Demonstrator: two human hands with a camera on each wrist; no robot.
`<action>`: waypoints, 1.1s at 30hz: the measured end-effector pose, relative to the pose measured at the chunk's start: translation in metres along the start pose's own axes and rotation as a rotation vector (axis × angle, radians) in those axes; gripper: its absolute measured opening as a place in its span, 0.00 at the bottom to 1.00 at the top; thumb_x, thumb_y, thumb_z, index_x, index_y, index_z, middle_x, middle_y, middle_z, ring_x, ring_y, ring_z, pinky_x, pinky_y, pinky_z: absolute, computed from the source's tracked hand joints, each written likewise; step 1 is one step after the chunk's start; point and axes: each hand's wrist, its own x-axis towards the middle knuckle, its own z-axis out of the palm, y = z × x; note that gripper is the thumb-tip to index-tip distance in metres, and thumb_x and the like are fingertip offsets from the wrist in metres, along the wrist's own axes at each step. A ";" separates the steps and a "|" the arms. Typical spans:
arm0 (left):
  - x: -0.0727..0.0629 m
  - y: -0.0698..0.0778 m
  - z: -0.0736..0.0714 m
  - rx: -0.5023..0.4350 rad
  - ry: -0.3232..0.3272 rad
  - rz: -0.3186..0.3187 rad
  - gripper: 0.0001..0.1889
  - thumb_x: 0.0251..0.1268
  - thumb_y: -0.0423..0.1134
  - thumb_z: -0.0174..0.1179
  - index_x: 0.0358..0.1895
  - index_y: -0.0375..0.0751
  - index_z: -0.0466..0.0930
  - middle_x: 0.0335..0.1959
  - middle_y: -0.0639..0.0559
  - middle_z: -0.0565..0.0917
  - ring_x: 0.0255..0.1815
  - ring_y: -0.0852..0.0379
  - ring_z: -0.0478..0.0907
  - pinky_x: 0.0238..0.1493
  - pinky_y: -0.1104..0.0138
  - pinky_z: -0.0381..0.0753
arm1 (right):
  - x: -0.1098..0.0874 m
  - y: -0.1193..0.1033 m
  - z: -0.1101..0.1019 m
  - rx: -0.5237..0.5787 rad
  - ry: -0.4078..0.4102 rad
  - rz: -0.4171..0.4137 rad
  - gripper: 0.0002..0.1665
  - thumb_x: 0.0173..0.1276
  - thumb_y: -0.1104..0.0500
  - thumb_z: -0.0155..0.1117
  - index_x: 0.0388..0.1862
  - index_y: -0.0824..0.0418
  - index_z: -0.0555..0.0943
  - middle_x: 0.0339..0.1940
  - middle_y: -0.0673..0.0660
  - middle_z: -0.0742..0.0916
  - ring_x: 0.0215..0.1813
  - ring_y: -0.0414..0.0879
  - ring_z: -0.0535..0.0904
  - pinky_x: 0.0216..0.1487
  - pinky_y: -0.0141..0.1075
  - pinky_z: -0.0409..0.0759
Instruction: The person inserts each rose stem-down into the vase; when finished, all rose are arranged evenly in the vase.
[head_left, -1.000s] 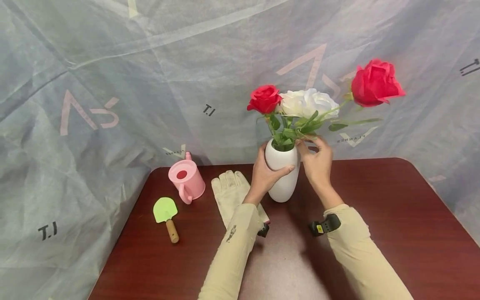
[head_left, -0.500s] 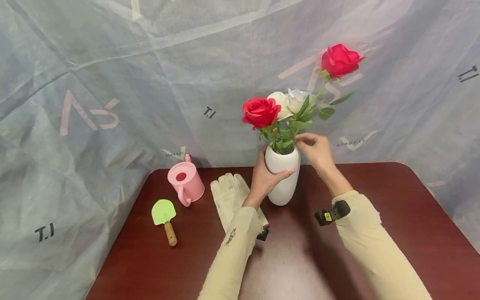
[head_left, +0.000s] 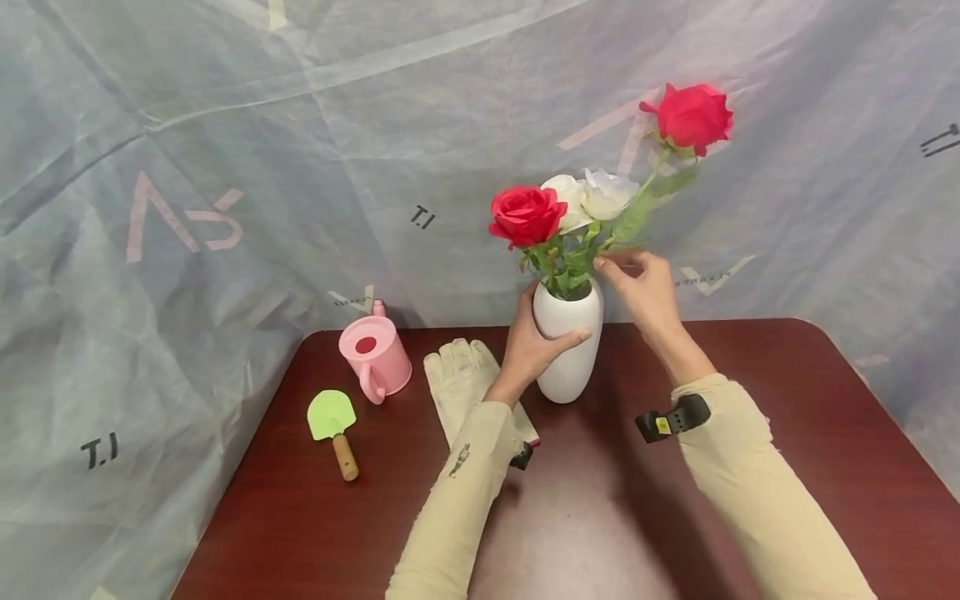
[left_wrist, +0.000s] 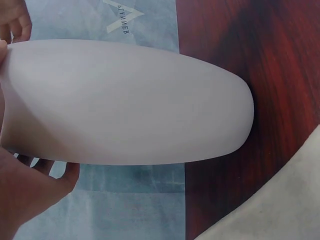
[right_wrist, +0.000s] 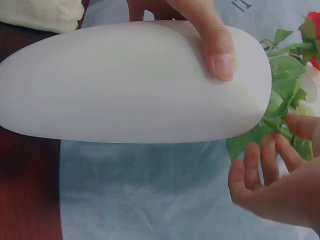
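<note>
A white vase stands upright on the table, and my left hand grips its upper body, thumb across the front. From its mouth rise a red rose on the left and white roses beside it. A second, taller red rose leans out to the right. My right hand, just right of the vase mouth, pinches this rose's stem between thumb and forefinger. The right wrist view shows the green stem right at the rim, the other fingers loosely bent. Inside the vase, the stem ends are hidden.
Left of the vase lies a cream work glove, partly under my left forearm. Farther left stand a pink watering can and a green trowel with a wooden handle. A grey printed cloth hangs behind the dark red table.
The taller red rose has swung up and left, now more upright. The white roses have shifted left. My right hand has moved slightly up and right; my left hand stays on the vase.
</note>
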 end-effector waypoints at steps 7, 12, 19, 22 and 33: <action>-0.002 -0.001 0.001 -0.005 0.002 0.002 0.52 0.43 0.53 0.73 0.71 0.60 0.48 0.59 0.59 0.69 0.52 0.61 0.71 0.46 0.62 0.75 | 0.007 -0.001 0.006 -0.219 -0.015 -0.122 0.13 0.64 0.56 0.61 0.39 0.65 0.83 0.34 0.63 0.85 0.38 0.53 0.80 0.34 0.38 0.72; -0.004 0.001 0.002 -0.022 -0.006 0.024 0.51 0.44 0.52 0.73 0.71 0.61 0.48 0.59 0.59 0.68 0.52 0.62 0.71 0.45 0.64 0.75 | 0.003 -0.002 0.000 -0.282 -0.135 -0.079 0.18 0.64 0.57 0.59 0.48 0.67 0.79 0.39 0.65 0.83 0.37 0.55 0.78 0.32 0.41 0.74; -0.009 0.012 -0.001 -0.041 0.007 0.043 0.50 0.44 0.47 0.74 0.71 0.57 0.50 0.59 0.57 0.69 0.52 0.60 0.72 0.45 0.63 0.75 | -0.008 -0.003 -0.015 -0.153 -0.260 0.034 0.25 0.69 0.59 0.47 0.63 0.68 0.67 0.55 0.69 0.76 0.53 0.61 0.73 0.47 0.51 0.70; -0.004 0.003 0.002 -0.025 0.012 0.032 0.51 0.43 0.51 0.74 0.70 0.62 0.49 0.58 0.59 0.69 0.51 0.62 0.72 0.46 0.63 0.75 | -0.010 -0.001 -0.019 -0.072 -0.242 0.031 0.24 0.71 0.61 0.39 0.63 0.68 0.67 0.56 0.68 0.75 0.54 0.59 0.71 0.47 0.48 0.70; -0.007 0.002 0.002 -0.013 0.008 0.023 0.51 0.43 0.52 0.74 0.71 0.58 0.50 0.59 0.60 0.69 0.52 0.63 0.71 0.48 0.63 0.74 | 0.007 -0.005 -0.013 0.152 -0.034 0.005 0.25 0.70 0.52 0.54 0.56 0.70 0.75 0.38 0.48 0.79 0.37 0.38 0.73 0.35 0.28 0.75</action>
